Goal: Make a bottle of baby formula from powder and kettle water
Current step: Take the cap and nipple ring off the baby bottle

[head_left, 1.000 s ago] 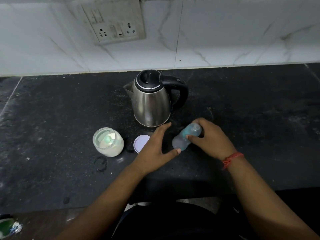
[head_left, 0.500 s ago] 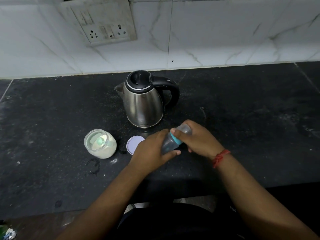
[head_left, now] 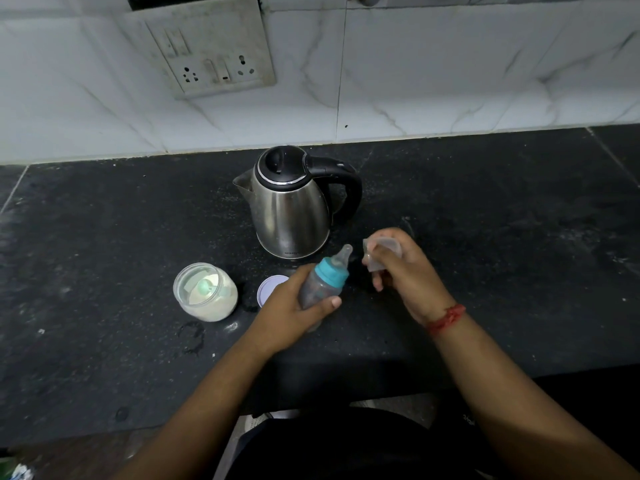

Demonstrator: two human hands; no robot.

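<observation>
1. Centrally, baby bottle (head_left: 320, 289) tilted above the dark counter (head_left: 485, 237), just in front of the kettle; teal collar and clear teat pointing up and right, uncovered.
2. Gripped round its body by the left hand (head_left: 294, 306), fingers and thumb curled about it, thumb lying across the front.
3. Just right of the teat, clear cap (head_left: 382, 252) off the bottle, pinched in the curled fingers of the right hand (head_left: 405, 275); red thread band (head_left: 446, 318) on that wrist.
4. Behind the bottle, steel kettle (head_left: 291, 206) upright, black lid closed, handle to the right, spout to the left.
5. Left of the left hand, round white lid (head_left: 268, 287) flat on the counter, partly hidden by the fingers.
6. Further left, open jar (head_left: 206, 292) of pale powder, a green scoop (head_left: 206, 285) lying inside.
7. Beyond, on the marble wall, a grimy socket plate (head_left: 214, 64).
</observation>
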